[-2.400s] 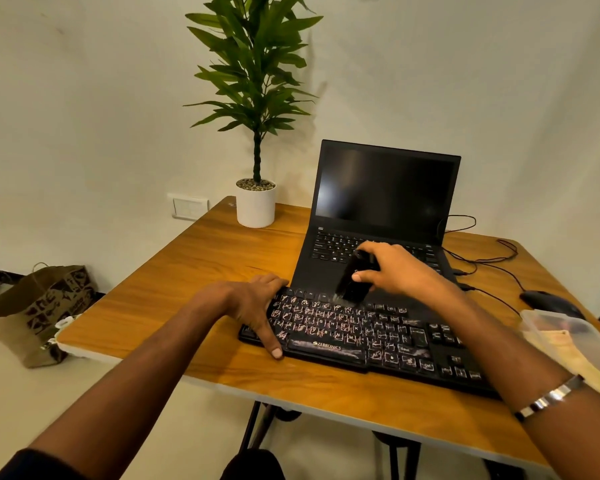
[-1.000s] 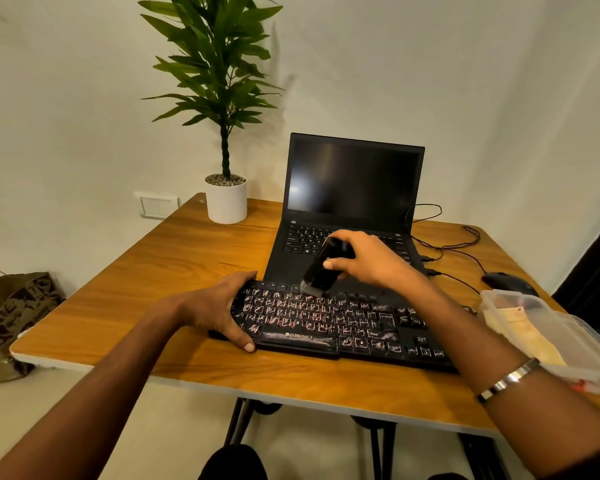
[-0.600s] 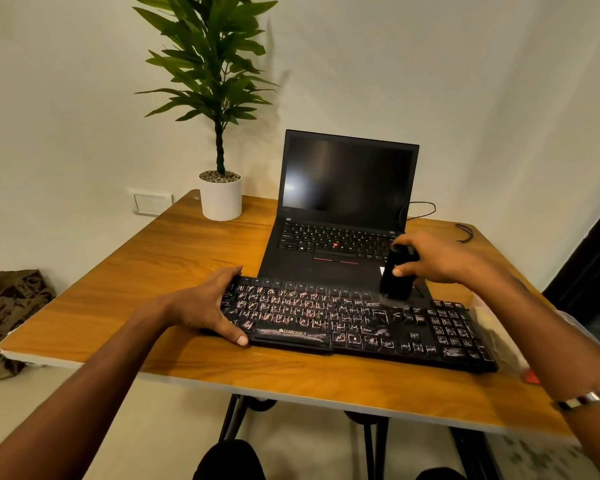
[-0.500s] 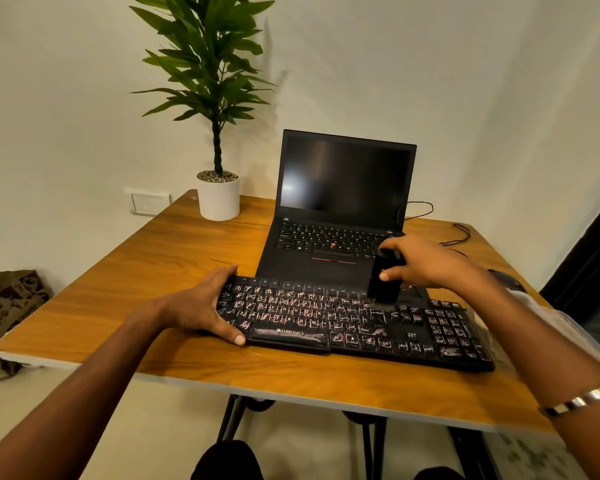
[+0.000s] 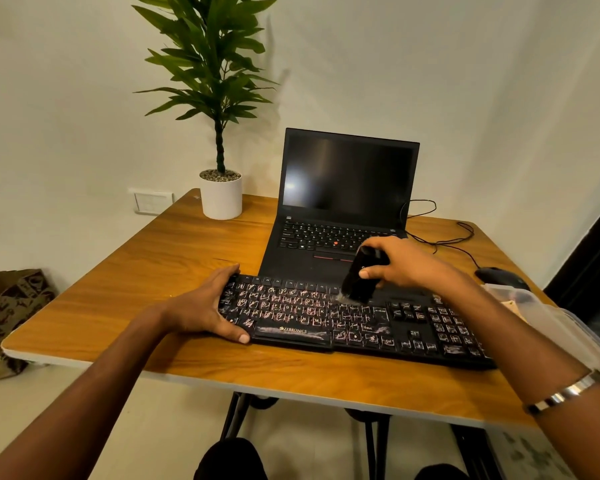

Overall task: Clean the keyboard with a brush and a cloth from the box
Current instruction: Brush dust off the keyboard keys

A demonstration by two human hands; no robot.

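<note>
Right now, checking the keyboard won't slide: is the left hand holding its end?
Yes, the left hand grips the left end of the keyboard on the table.

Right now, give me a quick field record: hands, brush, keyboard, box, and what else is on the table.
left hand: grips the keyboard's left end
right hand: holds the brush, tilted
brush: bristles down on the upper key rows, right of centre
keyboard: on the table, in front of the laptop, pale smears on the keys
box: clear, at the right edge, partly hidden by the right arm
cloth: not clearly seen
table: also holds laptop, plant pot, mouse
</note>
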